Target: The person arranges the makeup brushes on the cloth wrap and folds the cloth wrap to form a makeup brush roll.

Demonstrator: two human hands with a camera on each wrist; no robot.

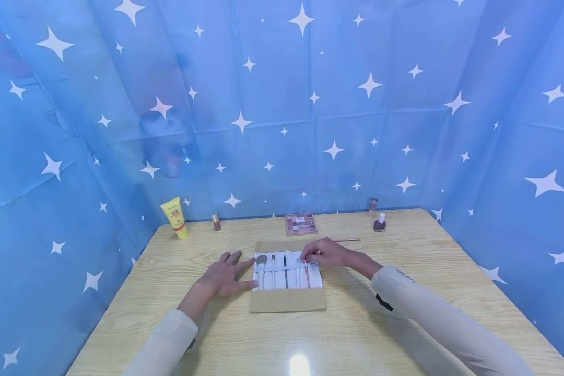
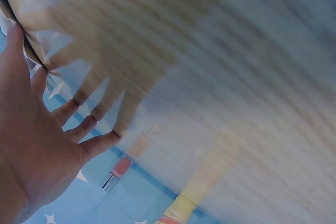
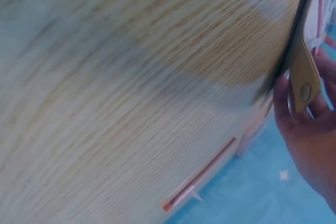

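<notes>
A tan brush roll [image 1: 288,301] with a white lining lies unfolded on the table. Under its white elastic band lie a large fluffy makeup brush [image 1: 261,260], several slimmer brushes and, at the right end, a thin pinkish makeup brush [image 1: 307,277]. My right hand [image 1: 328,253] bends over the roll's upper right and pinches the upper end of that pinkish brush. In the right wrist view a tan snap flap [image 3: 303,72] hangs beside the fingers. Spread fingers show on my left hand [image 1: 223,275], whose thumb and index fingertips rest on the roll's left edge.
Behind the roll lies an eyeshadow palette [image 1: 301,224], with a thin reddish stick [image 1: 348,239] to its right. A yellow tube [image 1: 175,218] and a small lipstick-like tube [image 1: 216,222] stand back left, a dark nail polish bottle [image 1: 379,224] back right. Starry blue cloth [image 1: 272,104] borders the table.
</notes>
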